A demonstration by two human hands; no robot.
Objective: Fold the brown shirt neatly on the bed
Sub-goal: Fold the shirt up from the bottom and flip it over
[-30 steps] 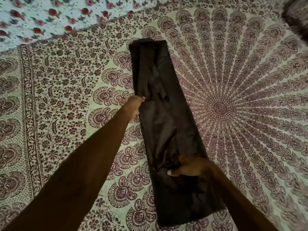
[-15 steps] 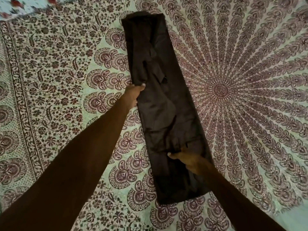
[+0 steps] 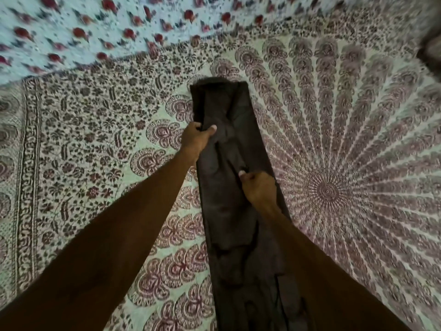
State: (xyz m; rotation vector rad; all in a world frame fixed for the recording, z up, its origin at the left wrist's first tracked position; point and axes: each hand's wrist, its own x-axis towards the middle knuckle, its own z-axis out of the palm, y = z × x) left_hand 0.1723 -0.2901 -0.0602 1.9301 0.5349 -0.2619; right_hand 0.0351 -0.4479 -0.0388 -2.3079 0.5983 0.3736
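The brown shirt [image 3: 236, 211] lies as a long narrow strip on the patterned bed sheet [image 3: 334, 163], running from the upper middle down to the bottom edge. My left hand [image 3: 195, 137] grips the strip's left edge near its far end, thumb on top of the cloth. Further down, at about the strip's middle, my right hand [image 3: 259, 188] pinches the cloth with fingers curled. The fabric is bunched and creased between and below the two hands. The shirt's near end runs out of view at the bottom.
A second sheet with red flowers [image 3: 95, 32] covers the far left of the bed. A dark object [image 3: 432, 53] sits at the upper right corner. Patterned sheet stretches on both sides of the shirt.
Both hands have moved up along the strip toward its far end. The right hand went from the lower part to the middle. The cloth below it now looks more rumpled.
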